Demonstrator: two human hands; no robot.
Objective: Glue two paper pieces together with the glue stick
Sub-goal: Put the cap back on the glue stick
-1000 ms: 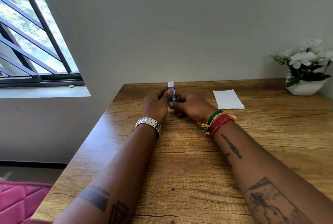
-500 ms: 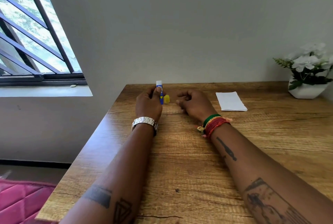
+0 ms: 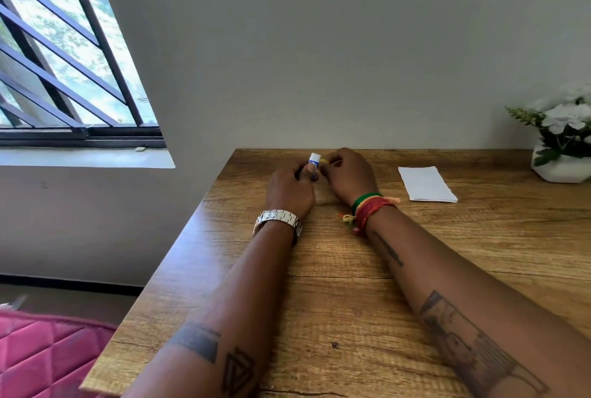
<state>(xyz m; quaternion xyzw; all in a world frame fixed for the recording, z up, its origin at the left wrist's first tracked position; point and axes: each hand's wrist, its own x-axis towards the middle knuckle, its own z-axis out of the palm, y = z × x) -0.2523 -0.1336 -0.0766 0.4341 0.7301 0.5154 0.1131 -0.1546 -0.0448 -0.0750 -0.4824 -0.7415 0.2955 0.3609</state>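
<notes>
My left hand grips a small blue glue stick upright, its white end sticking up above my fingers. My right hand is right beside it, fingertips pinched on a small yellow piece that looks like the stick's cap; most of it is hidden by my fingers. Both hands rest near the far edge of the wooden table. A folded stack of white paper lies flat on the table to the right of my right hand, untouched.
A white pot of white flowers stands at the far right of the table. The table's left edge runs diagonally, with a pink quilted cushion below it. A barred window is at upper left and a plain wall behind.
The hands had separated, leaving the yellow piece beside the stick. Now my right hand has come back against the stick and closed its fingertips on the yellow piece.
</notes>
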